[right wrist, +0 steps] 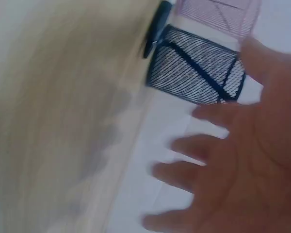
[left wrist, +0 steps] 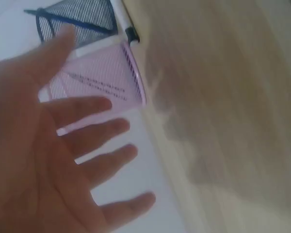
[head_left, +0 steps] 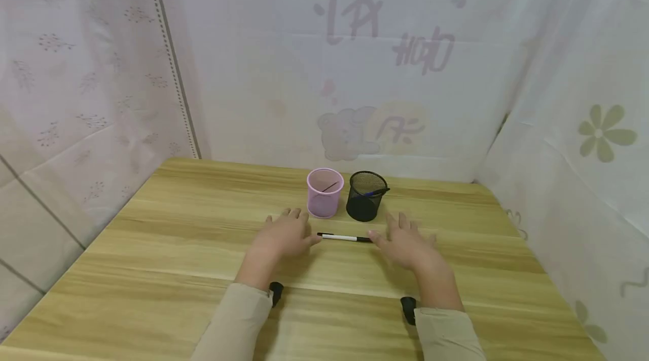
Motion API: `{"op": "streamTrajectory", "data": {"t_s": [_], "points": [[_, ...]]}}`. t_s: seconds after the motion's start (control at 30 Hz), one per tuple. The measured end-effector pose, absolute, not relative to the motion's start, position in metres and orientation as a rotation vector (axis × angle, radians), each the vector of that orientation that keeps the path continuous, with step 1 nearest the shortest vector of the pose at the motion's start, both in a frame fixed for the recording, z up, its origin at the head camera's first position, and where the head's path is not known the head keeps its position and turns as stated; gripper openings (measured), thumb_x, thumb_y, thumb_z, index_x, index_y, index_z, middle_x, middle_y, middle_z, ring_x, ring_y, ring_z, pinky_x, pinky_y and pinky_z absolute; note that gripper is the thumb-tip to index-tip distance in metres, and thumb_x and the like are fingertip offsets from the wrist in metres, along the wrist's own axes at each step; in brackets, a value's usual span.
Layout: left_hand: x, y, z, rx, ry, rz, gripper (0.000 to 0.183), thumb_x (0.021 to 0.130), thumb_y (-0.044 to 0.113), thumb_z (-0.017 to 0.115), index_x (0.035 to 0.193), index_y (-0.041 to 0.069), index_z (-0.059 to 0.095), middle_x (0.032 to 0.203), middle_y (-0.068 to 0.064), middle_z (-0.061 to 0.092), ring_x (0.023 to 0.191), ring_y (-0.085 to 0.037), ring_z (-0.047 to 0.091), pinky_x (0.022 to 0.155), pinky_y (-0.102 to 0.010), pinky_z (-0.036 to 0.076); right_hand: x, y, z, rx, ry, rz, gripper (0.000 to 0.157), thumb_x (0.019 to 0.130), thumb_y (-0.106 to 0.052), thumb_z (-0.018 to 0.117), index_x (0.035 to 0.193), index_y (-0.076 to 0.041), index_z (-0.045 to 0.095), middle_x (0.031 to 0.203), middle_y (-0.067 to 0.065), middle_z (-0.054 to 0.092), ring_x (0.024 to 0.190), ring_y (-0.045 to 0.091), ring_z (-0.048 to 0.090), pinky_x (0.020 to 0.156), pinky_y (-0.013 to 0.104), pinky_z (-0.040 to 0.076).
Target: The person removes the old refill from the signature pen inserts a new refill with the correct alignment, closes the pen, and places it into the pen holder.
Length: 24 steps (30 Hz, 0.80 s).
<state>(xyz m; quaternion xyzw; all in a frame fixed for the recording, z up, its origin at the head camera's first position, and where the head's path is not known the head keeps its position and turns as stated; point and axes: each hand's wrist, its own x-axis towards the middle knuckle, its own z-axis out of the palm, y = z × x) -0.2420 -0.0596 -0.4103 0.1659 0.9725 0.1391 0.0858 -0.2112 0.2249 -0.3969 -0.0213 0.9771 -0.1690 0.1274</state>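
A white pen with black ends [head_left: 346,237] lies crosswise on the wooden table, between the two hands. My left hand [head_left: 285,235] is spread above the table by the pen's left end, its fingers apart and holding nothing in the left wrist view. Over at the pen's right end, my right hand [head_left: 407,243] is also spread, and its palm looks bare in the right wrist view. Behind the pen stand a pink mesh pen holder [head_left: 323,203] with a thin dark stick inside and a black mesh pen holder [head_left: 363,207] with a dark pen [head_left: 377,192] leaning in it.
The wood-grain table [head_left: 167,237] ends at a patterned white cloth [head_left: 263,96] hanging behind it. More cloth [head_left: 598,192] hangs along the right side and along the left. Black bands [head_left: 408,310] sit at both wrists, below beige sleeves.
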Motion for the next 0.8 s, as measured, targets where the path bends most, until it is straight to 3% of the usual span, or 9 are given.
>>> {"op": "streamTrajectory", "data": {"t_s": [0.13, 0.2, 0.33, 0.67, 0.8], "points": [[-0.244, -0.05, -0.412, 0.641, 2.911, 0.413, 0.042, 0.105, 0.038, 0.067, 0.137, 0.011, 0.066, 0.143, -0.01, 0.069, 0.138, -0.034, 0.063, 0.118, -0.063, 0.043, -0.212, 0.221, -0.397, -0.222, 2.781, -0.546, 0.077, 0.11, -0.04, 0.056, 0.164, 0.005, 0.028, 0.166, 0.038, 0.03, 0.154, 0.06, 0.029, 0.122, 0.077, 0.024], [-0.245, -0.045, -0.413, 0.682, 2.913, 0.42, 0.025, 0.103, 0.03, 0.07, 0.121, 0.012, 0.071, 0.121, -0.008, 0.077, 0.116, -0.031, 0.073, 0.107, -0.056, 0.053, -0.213, 0.218, -0.397, -0.279, 2.764, -0.579, 0.07, 0.108, -0.025, 0.061, 0.162, 0.007, 0.031, 0.161, 0.035, 0.042, 0.152, 0.055, 0.038, 0.123, 0.069, 0.031], [-0.248, -0.035, -0.415, 0.692, 2.932, 0.395, 0.009, 0.101, 0.022, 0.072, 0.099, 0.013, 0.071, 0.096, -0.006, 0.075, 0.088, -0.025, 0.07, 0.086, -0.047, 0.058, -0.215, 0.21, -0.397, -0.339, 2.806, -0.491, 0.063, 0.104, -0.015, 0.065, 0.157, 0.007, 0.041, 0.152, 0.027, 0.058, 0.144, 0.047, 0.053, 0.12, 0.062, 0.041], [-0.253, -0.023, -0.41, 0.717, 3.015, 0.221, 0.016, 0.094, 0.019, 0.081, 0.101, 0.012, 0.069, 0.098, -0.009, 0.075, 0.095, -0.027, 0.073, 0.09, -0.046, 0.06, -0.23, 0.199, -0.397, -0.338, 2.841, -0.302, 0.037, 0.101, -0.014, 0.073, 0.133, -0.001, 0.06, 0.128, 0.021, 0.071, 0.12, 0.04, 0.069, 0.103, 0.056, 0.055], [-0.254, -0.018, -0.411, 0.732, 3.055, 0.116, 0.004, 0.096, 0.012, 0.075, 0.095, 0.011, 0.072, 0.098, -0.01, 0.077, 0.092, -0.028, 0.075, 0.084, -0.045, 0.061, -0.231, 0.197, -0.401, -0.33, 2.876, -0.261, 0.023, 0.1, -0.014, 0.074, 0.117, -0.004, 0.063, 0.112, 0.017, 0.073, 0.109, 0.036, 0.072, 0.095, 0.053, 0.057]]}}
